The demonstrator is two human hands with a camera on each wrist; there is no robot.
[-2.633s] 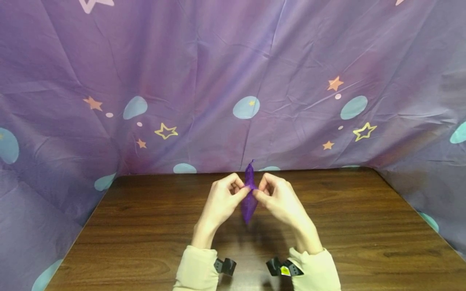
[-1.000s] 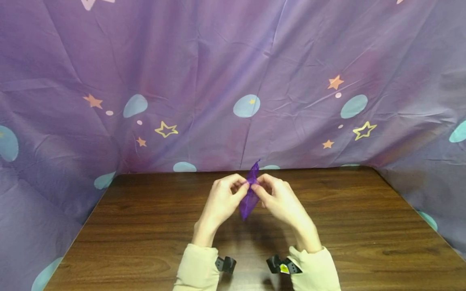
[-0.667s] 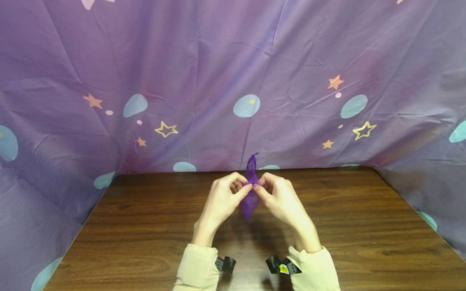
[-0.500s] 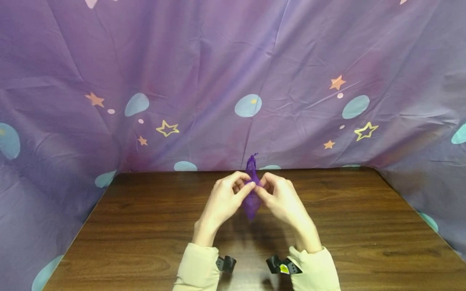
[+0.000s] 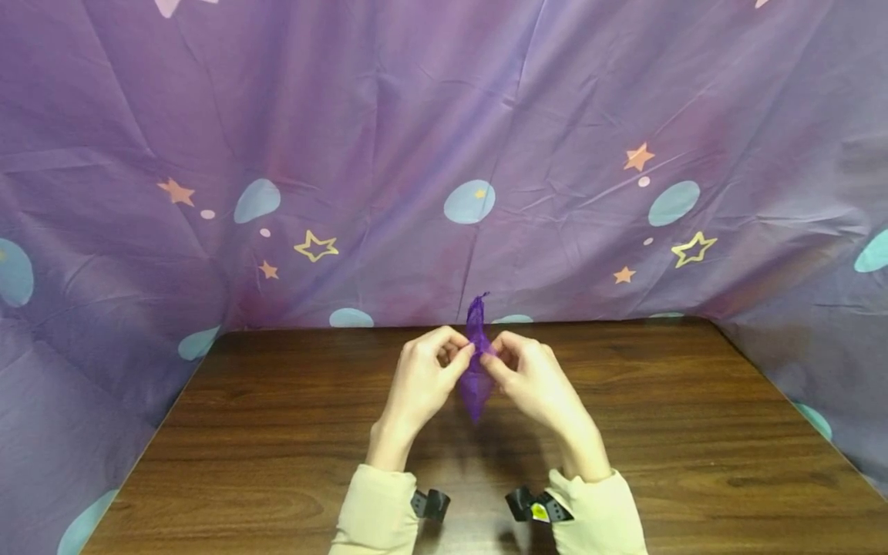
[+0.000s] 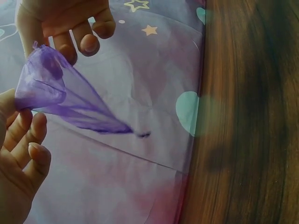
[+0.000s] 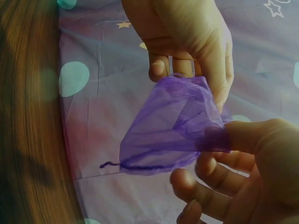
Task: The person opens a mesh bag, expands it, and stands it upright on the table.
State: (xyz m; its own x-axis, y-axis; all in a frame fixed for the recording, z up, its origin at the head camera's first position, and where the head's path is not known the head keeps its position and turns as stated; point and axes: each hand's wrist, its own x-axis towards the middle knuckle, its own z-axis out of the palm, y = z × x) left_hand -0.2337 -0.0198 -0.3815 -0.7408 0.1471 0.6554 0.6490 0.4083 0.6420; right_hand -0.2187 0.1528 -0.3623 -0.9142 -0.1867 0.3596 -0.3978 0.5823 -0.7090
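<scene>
A sheer purple organza drawstring pouch (image 5: 475, 393) hangs between the two hands above the table, its pointed lower end downward and a short cord tip at the top. My left hand (image 5: 425, 376) pinches its left edge between thumb and fingertips. From the other side, my right hand (image 5: 539, 385) pinches the right edge the same way. A small gap separates the two thumbs. In the right wrist view the pouch (image 7: 159, 126) is spread and see-through, with a folded layer near the fingers. The left wrist view shows the pouch (image 6: 79, 100) tapering to its dark cord end.
Underneath lies a brown wood-grain table (image 5: 277, 439). A purple curtain (image 5: 388, 154) printed with stars and ovals encloses its back and sides. Black wrist straps (image 5: 432, 505) sit by the cream sleeves (image 5: 378, 509).
Both hands stay in place and keep pinching the pouch. The pouch tilted rightward at its top, then came back nearly upright. The thumbs, close together half a second ago, are now slightly farther apart.
</scene>
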